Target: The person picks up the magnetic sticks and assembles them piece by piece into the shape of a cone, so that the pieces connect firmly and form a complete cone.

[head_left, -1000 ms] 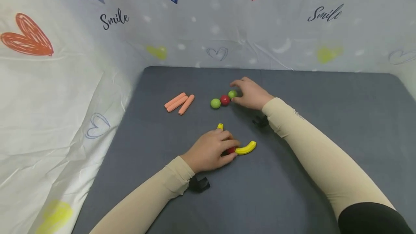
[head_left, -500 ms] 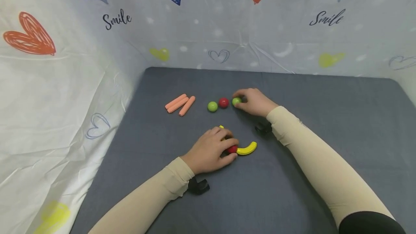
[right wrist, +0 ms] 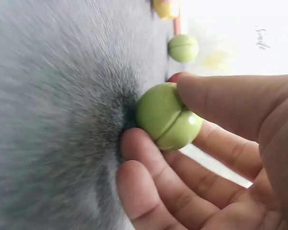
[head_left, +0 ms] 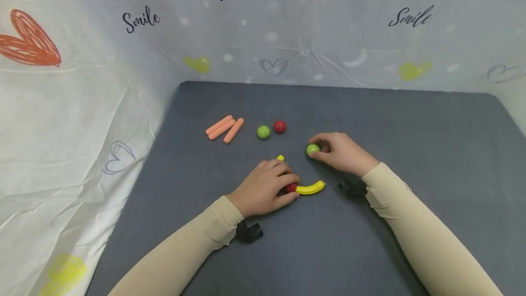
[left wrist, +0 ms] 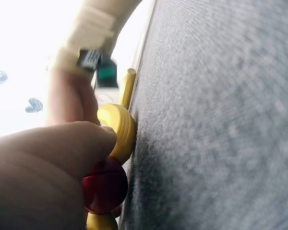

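My right hand (head_left: 345, 152) pinches a glossy green ball (head_left: 313, 150) between thumb and fingers, low over the grey surface. A groove runs across that ball in the right wrist view. My left hand (head_left: 263, 188) holds a red ball (left wrist: 105, 186), with its thumb by a ridged yellow curved piece (left wrist: 120, 127) touching the ball. In the head view a yellow curved piece (head_left: 311, 188) extends right from the red ball. Beyond the left fingers shows the tip of another yellow piece (head_left: 281, 158); the hand hides the rest.
Farther back lie a second green ball (head_left: 263, 132) and another red ball (head_left: 280, 126), slightly apart. To their left are several orange-pink sticks (head_left: 220, 128). The grey tabletop (head_left: 411, 136) meets a white curtain (head_left: 349, 35) printed with hearts at the back and left.
My right hand has taken hold of the rightmost green ball and brought it nearer and to the right, away from the red ball. My left hand stays in place.
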Available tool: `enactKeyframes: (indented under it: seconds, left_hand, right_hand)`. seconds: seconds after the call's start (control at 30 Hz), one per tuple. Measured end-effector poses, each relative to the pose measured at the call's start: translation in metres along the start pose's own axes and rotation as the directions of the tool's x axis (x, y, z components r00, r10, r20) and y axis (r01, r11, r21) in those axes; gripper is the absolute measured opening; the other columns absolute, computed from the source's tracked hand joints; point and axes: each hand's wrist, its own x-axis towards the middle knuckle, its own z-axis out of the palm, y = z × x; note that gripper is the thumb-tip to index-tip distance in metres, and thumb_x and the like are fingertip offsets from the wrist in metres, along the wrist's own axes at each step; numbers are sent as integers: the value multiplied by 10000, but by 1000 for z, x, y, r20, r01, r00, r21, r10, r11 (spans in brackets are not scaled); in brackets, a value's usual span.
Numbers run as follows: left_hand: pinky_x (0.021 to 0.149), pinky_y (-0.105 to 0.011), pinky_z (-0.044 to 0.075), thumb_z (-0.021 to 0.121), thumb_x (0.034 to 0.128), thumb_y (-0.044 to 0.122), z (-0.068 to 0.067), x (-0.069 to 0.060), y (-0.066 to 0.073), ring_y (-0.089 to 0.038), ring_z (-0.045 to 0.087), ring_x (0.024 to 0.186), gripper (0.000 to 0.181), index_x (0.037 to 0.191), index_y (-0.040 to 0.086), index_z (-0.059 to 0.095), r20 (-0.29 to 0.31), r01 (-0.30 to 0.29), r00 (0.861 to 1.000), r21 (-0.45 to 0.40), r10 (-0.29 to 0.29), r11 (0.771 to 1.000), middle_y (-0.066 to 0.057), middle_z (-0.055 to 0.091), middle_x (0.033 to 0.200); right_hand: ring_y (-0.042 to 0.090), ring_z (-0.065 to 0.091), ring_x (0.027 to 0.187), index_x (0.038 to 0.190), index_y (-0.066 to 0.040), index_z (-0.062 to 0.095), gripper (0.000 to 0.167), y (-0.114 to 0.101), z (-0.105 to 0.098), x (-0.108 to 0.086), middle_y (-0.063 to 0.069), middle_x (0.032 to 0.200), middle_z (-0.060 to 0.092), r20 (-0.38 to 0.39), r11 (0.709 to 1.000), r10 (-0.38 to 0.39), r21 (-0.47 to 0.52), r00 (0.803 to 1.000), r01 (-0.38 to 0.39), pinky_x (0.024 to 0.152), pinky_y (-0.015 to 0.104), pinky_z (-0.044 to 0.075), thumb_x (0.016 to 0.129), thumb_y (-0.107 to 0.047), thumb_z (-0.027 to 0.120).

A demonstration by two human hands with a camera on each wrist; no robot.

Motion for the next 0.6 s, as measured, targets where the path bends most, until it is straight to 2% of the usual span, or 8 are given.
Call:
enactKeyframes:
  seconds: [0.23, 0.4, 0.6]
  left_hand:
    - [1017, -426, 456, 658, 1036, 446, 1, 1, 1, -158, 570, 1134, 295, 1273, 291, 742, 15, 9, 1000, 3, -9, 1000, 38, 648, 1163]
    - [1023, -453, 444, 673, 1033, 414, 4, 1, 4, -179, 560, 1167, 222, 1193, 293, 771, 2, 36, 999, -1, -36, 999, 21, 637, 1164]
    - [1019, -444, 436, 702, 1002, 483, 7, 1, 6, -173, 554, 1166, 241, 1127, 289, 770, 12, 33, 999, -4, -33, 999, 26, 630, 1156]
  right_hand:
    - [136, 688, 853, 1229, -112, 718, 294, 3, 2, -39, 31, 1046, 742, -19, 998, 42, 57, 999, -41, 717, 357, 544, 994, -286, 752]
    - [153, 694, 882, 1228, -129, 715, 296, 3, 1, -52, 17, 1047, 742, -30, 995, 79, 71, 996, -76, 739, 373, 551, 996, -308, 750]
    - [139, 690, 891, 1221, -138, 719, 347, 0, 0, -66, -9, 1027, 741, -8, 988, 114, 101, 993, -113, 756, 369, 546, 990, -394, 749]
